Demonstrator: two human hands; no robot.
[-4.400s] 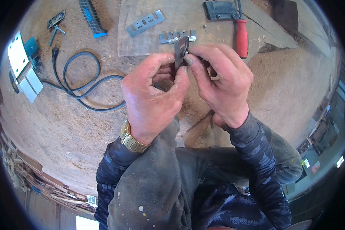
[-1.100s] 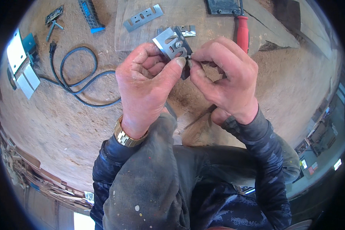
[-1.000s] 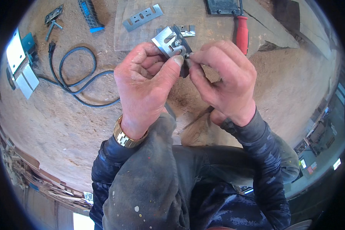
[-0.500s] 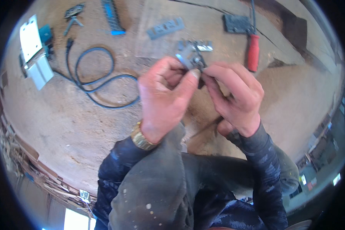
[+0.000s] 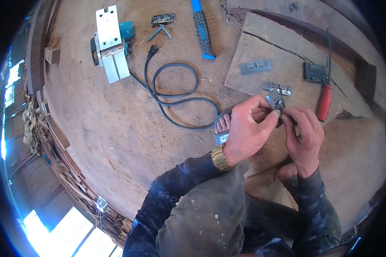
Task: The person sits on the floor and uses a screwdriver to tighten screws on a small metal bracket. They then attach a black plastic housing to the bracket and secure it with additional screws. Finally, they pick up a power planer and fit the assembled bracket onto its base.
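Observation:
A slotted metal planer blade [image 5: 273, 99], with a small screw and a dark part on it, is pinched between the thumb and fingers of my left hand [image 5: 249, 128]. My right hand [image 5: 305, 135] is closed at the blade's near right edge, its thumb and index finger pressed together on a small dark piece mostly hidden by the fingertips. Just beyond the hands lies a shiny notched metal plate [image 5: 270, 85] on a wooden board [image 5: 255, 43]. Another grey slotted blade [image 5: 255, 66] rests farther back on that board.
A red-handled screwdriver [image 5: 325, 103] and dark metal block [image 5: 315, 73] lie at right. At upper left are an overturned electric planer [image 5: 109, 32] with a looped cord [image 5: 167, 103], a dark clamp block [image 5: 163, 19], a T-shaped wrench [image 5: 161, 32] and a blue-black handle [image 5: 202, 32].
The view has swung left, so everything appears farther right and my sandalled foot now shows. Both hands still hold the blade parts; the blade's slotted face is now more visible.

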